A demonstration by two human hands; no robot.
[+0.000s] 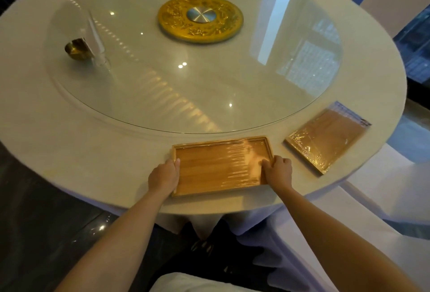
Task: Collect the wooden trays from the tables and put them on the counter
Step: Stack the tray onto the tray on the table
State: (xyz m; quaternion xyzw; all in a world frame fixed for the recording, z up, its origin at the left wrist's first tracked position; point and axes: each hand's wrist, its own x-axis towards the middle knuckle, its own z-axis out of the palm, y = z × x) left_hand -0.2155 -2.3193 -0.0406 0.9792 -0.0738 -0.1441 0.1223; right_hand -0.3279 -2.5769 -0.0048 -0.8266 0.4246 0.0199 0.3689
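We had our left hand (164, 175) and right hand (278, 169) clamped on the ends of the near tray (216, 167). Next we needed to lift it level; the other tray (325, 139) waited beside it.

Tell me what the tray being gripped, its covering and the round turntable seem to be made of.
Tray: light wood, going by the straight grain and warm tan colour. Its covering: thin clear plastic film, wrinkled and glinting. Turntable: clear glass, mirroring the ceiling lights, on a gold-coloured embossed hub, probably metal.
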